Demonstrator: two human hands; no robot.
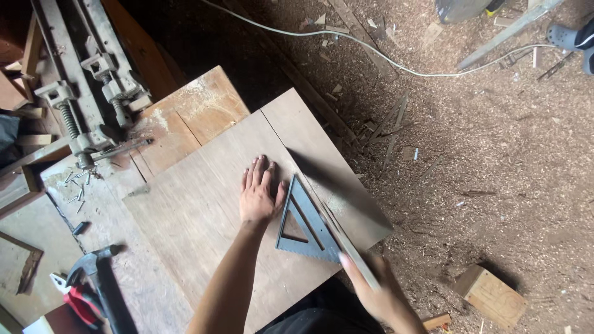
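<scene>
A brown plywood board [204, 210] lies on the workbench. On its right part rests a dark metal triangular square [306, 226]. My left hand [258, 190] presses flat on the board, fingers spread, thumb touching the square's left edge. My right hand [377, 291] is blurred at the board's near right corner and grips a long thin strip or ruler [346, 238] that runs along the square's slanted right edge.
A metal vise or clamp assembly [93, 93] stands at the bench's back left, with loose screws [77, 182] near it. A hammer [99, 263] lies at the front left. The sawdust floor holds a white cable [371, 52] and a wooden block [492, 297].
</scene>
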